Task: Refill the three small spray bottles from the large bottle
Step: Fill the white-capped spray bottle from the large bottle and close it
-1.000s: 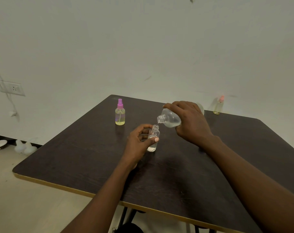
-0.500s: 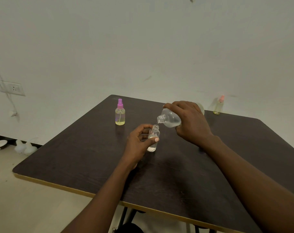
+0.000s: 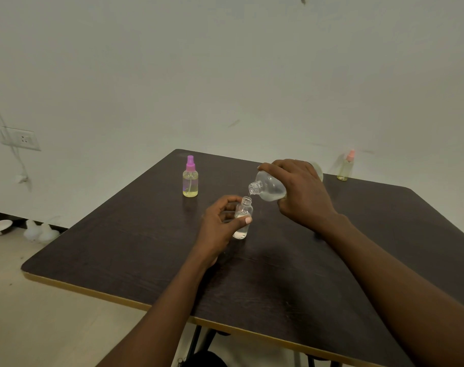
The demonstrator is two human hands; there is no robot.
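- The person's left grip (image 3: 217, 226) holds the small open bottle (image 3: 243, 211) with thumb and curled fingers. The bottle stands upright on the desk (image 3: 146, 247), near its middle, and some clear liquid shows in its lower part.
- The right grip (image 3: 302, 192) is wrapped around the large bottle (image 3: 269, 188) and tilts it. Its open mouth points down-left, just above the small neck and a little to the right of it. I judge that pouring is in progress, though I cannot clearly see a stream.
- The first risk is that the small neck is narrow and the large mouth is not exactly over it. A thin stream could run down the outside and wet the desk and the fingers.
- The second risk is a surge if the right grip tilts further. The liquid would come faster than the small neck accepts, and it would overflow.
- The third risk is that the small bottle looks light. If the large mouth knocks its neck, or the wet fingers slip, it may tip over.
- The purple-capped spray bottle (image 3: 190, 178) stands well apart at the back left, and the pink-capped spray bottle (image 3: 345, 168) stands at the far edge by the wall. Both are closed and hold yellowish liquid, and whether they need a refill I cannot tell.
- I do not see the spray cap of the open bottle anywhere.
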